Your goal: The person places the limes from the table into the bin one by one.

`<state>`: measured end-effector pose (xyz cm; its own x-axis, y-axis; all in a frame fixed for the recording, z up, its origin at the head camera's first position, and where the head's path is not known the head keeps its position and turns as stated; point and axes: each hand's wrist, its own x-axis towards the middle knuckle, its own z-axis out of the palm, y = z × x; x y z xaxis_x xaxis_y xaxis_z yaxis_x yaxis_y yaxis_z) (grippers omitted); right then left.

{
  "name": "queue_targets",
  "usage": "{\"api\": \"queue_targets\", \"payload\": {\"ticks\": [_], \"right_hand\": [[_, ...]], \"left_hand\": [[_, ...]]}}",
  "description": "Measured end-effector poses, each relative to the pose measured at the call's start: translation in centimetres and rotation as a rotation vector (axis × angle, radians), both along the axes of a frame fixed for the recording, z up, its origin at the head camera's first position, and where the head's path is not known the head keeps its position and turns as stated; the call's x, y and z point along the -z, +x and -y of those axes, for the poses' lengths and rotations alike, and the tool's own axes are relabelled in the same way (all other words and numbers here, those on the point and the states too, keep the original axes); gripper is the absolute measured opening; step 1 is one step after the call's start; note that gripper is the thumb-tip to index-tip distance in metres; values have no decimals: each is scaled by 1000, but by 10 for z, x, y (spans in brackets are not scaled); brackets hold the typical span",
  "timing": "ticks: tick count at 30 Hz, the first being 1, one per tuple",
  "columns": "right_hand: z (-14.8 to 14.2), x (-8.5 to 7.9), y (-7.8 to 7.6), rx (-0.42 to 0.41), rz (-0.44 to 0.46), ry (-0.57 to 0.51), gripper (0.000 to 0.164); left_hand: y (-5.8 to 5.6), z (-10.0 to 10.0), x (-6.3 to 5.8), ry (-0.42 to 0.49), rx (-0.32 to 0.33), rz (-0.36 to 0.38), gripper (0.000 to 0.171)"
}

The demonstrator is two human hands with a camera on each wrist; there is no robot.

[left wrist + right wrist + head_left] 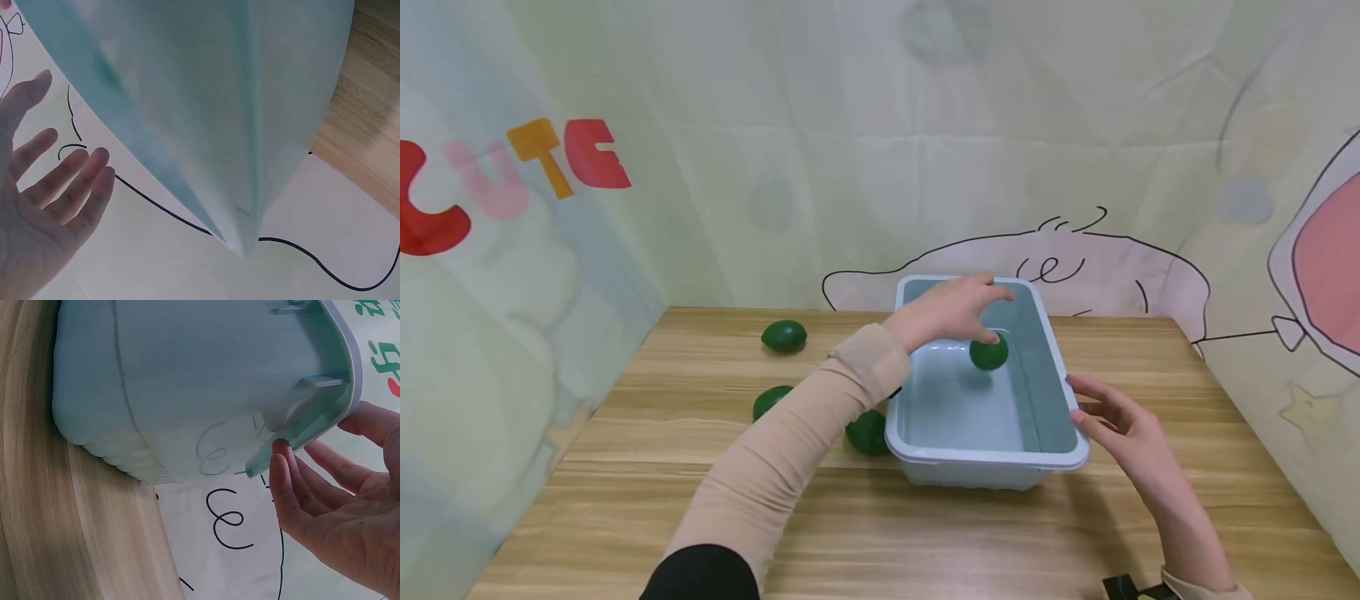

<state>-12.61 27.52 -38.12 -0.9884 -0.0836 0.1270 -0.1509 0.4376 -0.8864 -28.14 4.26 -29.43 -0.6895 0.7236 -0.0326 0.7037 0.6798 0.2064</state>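
Observation:
A light blue plastic tub (985, 457) stands on the wooden table. Over its inside, my left hand (953, 308) has its fingers spread; the left wrist view shows the palm and relaxed fingers (75, 181) holding nothing. Just below that hand in the head view, a dark green oval fruit (988, 353) is inside the tub, its top overlapped by a fingertip. My right hand (1123, 429) holds the tub's right rim near the front corner. In the right wrist view, the thumb lies at the rim (357, 375) and the other fingers reach beneath it.
Left of the tub lie more green fruits: one farther back (784, 336), another (771, 402) partly behind my left sleeve, and a third (868, 433) close against the tub. A printed cloth backdrop (760, 208) rises behind the table (625, 467).

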Motion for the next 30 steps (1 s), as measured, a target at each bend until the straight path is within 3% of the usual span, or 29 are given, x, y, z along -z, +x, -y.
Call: {"api": "queue_targets", "payload": {"ticks": [13, 30], "right_hand": [[3, -1, 2, -10, -8, 3, 48], [2, -1, 0, -4, 5, 17, 49]], "left_hand": [[5, 6, -5, 18, -13, -8, 56], [8, 13, -2, 2, -19, -21, 50]]}}
